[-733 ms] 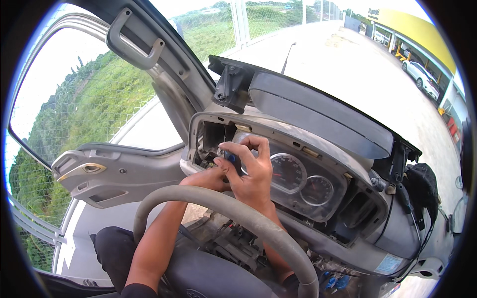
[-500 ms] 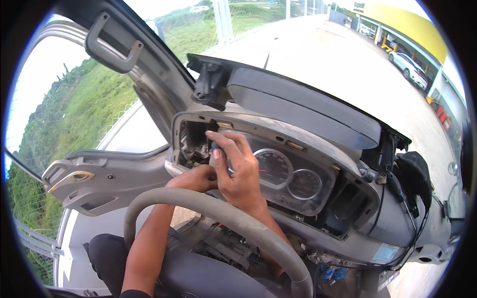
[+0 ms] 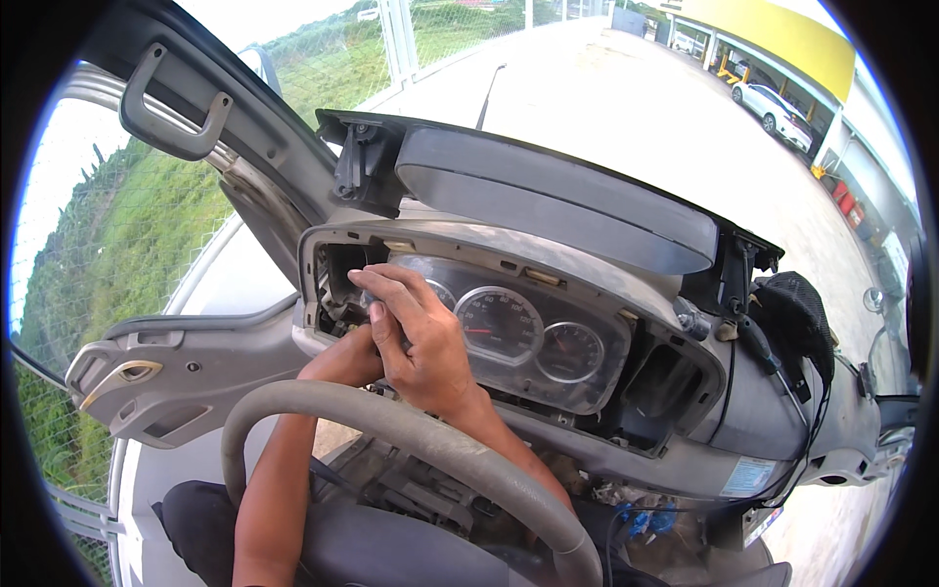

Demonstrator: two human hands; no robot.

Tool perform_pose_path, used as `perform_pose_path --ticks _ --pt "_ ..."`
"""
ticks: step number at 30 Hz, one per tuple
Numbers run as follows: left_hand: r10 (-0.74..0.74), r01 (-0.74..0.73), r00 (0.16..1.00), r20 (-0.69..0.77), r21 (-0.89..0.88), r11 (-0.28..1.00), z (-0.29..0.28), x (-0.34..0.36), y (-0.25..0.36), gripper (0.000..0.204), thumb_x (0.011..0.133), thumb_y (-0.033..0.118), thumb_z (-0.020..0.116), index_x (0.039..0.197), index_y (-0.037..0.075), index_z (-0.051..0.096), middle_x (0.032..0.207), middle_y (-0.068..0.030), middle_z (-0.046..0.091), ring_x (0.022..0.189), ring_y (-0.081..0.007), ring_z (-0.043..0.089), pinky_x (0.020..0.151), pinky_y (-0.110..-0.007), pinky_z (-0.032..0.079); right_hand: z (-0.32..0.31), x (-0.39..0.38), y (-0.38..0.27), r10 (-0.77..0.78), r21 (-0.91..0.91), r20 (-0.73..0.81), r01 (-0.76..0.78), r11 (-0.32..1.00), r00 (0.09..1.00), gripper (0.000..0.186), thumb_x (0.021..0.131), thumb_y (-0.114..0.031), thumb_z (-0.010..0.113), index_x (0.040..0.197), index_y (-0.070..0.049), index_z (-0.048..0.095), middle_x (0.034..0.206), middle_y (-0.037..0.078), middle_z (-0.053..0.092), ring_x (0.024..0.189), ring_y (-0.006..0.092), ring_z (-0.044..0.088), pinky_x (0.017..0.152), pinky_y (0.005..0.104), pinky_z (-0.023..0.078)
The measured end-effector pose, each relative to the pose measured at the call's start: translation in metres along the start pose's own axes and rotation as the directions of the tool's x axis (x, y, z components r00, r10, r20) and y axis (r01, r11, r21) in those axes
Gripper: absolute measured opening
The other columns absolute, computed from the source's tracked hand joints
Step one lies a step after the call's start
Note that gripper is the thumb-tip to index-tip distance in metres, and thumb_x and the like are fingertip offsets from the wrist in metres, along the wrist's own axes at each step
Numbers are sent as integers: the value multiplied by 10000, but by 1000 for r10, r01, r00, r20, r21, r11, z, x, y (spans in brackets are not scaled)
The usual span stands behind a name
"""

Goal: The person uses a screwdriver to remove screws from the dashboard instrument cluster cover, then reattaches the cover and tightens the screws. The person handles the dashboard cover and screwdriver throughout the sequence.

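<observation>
My right hand (image 3: 423, 352) is at the left end of the instrument cluster (image 3: 577, 382), its back toward me. Its fingers and thumb bend around something small and dark, mostly hidden by the fingers. Close beside and below it, my left hand (image 3: 350, 358) reaches into the lower left of the dashboard opening; its fingers are hidden. The grey cluster surround (image 3: 445, 235) frames the round gauges. Left of the gauges, a dark cavity (image 3: 342, 262) shows in the opening. Both forearms pass the steering wheel (image 3: 323, 394), the right one behind its rim.
A long dark dashboard panel (image 3: 558, 201) rests tilted above the cluster. At the right lie a screwdriver (image 3: 758, 342), a black mesh cap (image 3: 797, 303) and cables. The grey door (image 3: 161, 377) stands at the left. Exposed parts and blue scraps (image 3: 646, 519) sit below the dashboard.
The view has shifted, so the dashboard and hands sit further left in the picture. Both hands stay at the cluster's left end in nearly the same pose.
</observation>
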State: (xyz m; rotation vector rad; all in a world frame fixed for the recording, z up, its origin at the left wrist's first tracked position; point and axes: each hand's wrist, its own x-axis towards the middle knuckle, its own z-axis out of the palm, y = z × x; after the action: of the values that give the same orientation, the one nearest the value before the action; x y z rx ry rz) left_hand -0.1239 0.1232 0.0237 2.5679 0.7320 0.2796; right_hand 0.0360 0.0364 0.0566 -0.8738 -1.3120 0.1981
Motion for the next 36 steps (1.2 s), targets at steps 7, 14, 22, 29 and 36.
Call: perform_pose_path --ticks 7,14,22,29,36 --pt "-57 89 987 -153 208 974 38 7 -19 238 970 135 678 1167 1 693 1096 -230 795 1047 -400 777 871 -523 598 -1 1 -1 38 -77 -17 -39 996 999 325 945 -63 805 1264 -105 756 1188 147 675 1059 356 722 922 460 595" --pt "-306 338 917 -254 92 937 42 11 8 425 919 323 760 1233 40 716 1061 -237 801 1005 -473 765 868 -585 600 -5 -1 6 63 -28 -3 -63 998 998 344 937 -64 808 1273 -114 757 1255 163 688 1069 380 731 924 471 609" --pt "-409 430 897 -170 113 896 46 11 -12 572 934 420 748 1380 75 655 1145 -224 803 1148 -446 752 1085 -635 488 -3 1 -5 -11 -294 -25 3 956 1000 349 970 -76 765 1317 -115 760 1283 184 684 1127 368 719 953 475 586" --pt "-439 452 892 -111 254 855 27 20 33 577 940 401 749 1401 73 637 1153 -237 798 1143 -461 746 1060 -623 507 -12 1 9 76 -99 -3 -76 992 997 428 979 -109 761 1404 -117 718 1282 225 670 1169 396 692 994 483 570" --pt "-380 400 865 -327 -5 916 41 8 8 413 923 331 771 1238 70 715 1048 -218 798 1067 -450 753 895 -591 575 -4 1 1 27 -106 44 -22 994 999 517 974 -127 783 1477 -119 661 1273 216 664 1127 412 703 988 475 588"
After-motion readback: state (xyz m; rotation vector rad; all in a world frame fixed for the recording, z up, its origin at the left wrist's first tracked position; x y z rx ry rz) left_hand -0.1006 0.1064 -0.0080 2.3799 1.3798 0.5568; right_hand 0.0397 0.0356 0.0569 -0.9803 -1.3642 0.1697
